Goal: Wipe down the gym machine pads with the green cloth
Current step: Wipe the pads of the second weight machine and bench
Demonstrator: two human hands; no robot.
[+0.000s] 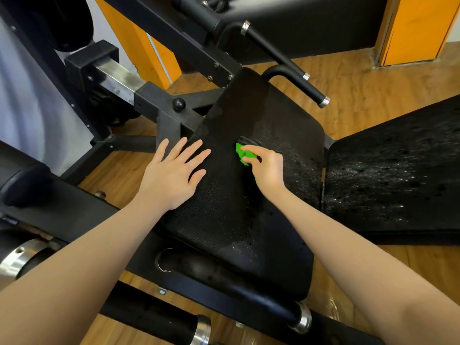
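The right hand (267, 168) pinches a small bunched green cloth (243, 153) between thumb and curled fingers, pressing it onto the black seat pad (224, 220) near the pad's middle, towards its far right edge. The left hand (174, 175) lies flat with fingers spread, resting on the pad's left edge, seemingly to steady it. Pale specks show on the pad's right half and on the neighbouring pad (398, 175) to the right. Wiping well probably means spreading the cloth wider and working in overlapping strokes from centre to right edge.
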